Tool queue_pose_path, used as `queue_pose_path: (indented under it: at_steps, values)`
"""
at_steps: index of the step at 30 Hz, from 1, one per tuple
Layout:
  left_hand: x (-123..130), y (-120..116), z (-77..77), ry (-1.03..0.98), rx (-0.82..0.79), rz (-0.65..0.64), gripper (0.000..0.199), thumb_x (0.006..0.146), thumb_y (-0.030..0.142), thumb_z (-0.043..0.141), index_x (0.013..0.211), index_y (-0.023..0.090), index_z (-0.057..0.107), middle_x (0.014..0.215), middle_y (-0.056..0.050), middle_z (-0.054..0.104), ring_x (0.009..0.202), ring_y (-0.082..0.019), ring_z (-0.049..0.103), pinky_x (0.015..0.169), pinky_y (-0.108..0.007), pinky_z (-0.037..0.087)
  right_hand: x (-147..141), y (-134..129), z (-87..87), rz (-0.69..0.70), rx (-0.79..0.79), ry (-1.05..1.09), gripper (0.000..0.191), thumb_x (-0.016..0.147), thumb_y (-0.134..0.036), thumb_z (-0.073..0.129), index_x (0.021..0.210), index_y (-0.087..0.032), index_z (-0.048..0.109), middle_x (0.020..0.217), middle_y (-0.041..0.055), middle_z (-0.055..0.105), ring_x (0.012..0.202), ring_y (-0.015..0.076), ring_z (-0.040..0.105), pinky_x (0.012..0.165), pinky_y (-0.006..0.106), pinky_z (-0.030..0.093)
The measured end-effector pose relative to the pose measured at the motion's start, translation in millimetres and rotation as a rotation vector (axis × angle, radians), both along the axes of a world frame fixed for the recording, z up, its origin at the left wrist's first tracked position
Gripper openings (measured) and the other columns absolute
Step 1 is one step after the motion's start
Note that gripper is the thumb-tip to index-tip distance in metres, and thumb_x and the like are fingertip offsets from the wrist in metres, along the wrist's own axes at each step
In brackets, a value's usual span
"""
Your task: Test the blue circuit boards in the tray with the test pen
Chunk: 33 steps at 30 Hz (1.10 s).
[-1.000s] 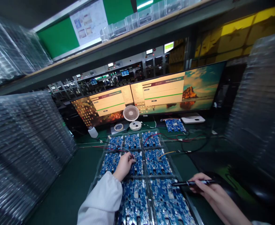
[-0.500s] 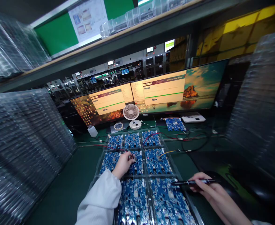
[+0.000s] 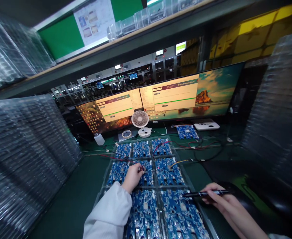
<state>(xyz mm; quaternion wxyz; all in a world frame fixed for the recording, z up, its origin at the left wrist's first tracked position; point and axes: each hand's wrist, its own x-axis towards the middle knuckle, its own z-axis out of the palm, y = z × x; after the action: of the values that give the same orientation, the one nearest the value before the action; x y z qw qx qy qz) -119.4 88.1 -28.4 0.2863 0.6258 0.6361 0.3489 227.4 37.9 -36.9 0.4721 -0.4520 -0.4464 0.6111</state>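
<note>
"One second on, anything different?"

"Hardly. Left hand (image 3: 132, 178) still pinches wires (image 3: 142, 166) at a blue board (image 3: 148, 178), six o'clock; right hand (image 3: 219, 198), past four, still grips a black pen (image 3: 198, 194), tip over the nearer board (image 3: 183, 217)."

Dim workroom (image 3: 146, 70) beyond a dark green workbench (image 3: 68, 196)

An overhead shelf (image 3: 136, 50) with a dark front and a pale brown edge slants across the upper part, above the bench. Over it shows a green board (image 3: 61, 41) bearing a white printed sheet (image 3: 92, 25). Below the shelf, the room behind lies in shadow, dotted with small lit screens (image 3: 133, 76). At the upper right is a bright yellow panel (image 3: 257, 23), dimmer lower down. A white light strip (image 3: 155, 2) shines at the top.
</note>
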Motion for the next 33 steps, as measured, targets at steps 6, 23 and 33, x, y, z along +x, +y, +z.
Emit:
queue_pose_path:
  at_steps: [6,23,33]
  values:
    - [-9,13,1.6,-0.257,-0.073,0.105,0.025,0.079,0.011,0.05,0.101,0.013,0.062,0.082,-0.008,0.076,0.077,-0.017,0.07,0.067,-0.026,0.049,-1,1,7.7,-0.079,0.023,-0.017,0.041,0.065,-0.062,0.074,0.072,-0.022,0.069,0.077,0.002,0.063,0.075,0.0178,0.061,0.07,0.028,0.054]
    - [-42,43,9.0,0.018,0.116,0.409,0.017,0.071,0.002,0.062,0.075,0.016,0.07,0.078,-0.006,0.075,0.079,-0.019,0.069,0.083,-0.032,0.051,3,-1,12.1,-0.111,0.012,0.032,0.039,0.063,-0.062,0.076,0.072,-0.024,0.071,0.08,0.0022,0.063,0.075,0.0176,0.06,0.071,0.028,0.053]
    - [-46,40,3.0,0.115,0.094,0.385,0.015,0.075,0.002,0.06,0.079,0.015,0.067,0.082,-0.005,0.075,0.079,-0.015,0.069,0.081,-0.027,0.051,6,0,5.8,-0.06,0.041,0.024,0.034,0.073,-0.057,0.071,0.078,-0.024,0.069,0.084,0.0021,0.063,0.079,0.0172,0.059,0.074,0.027,0.052]
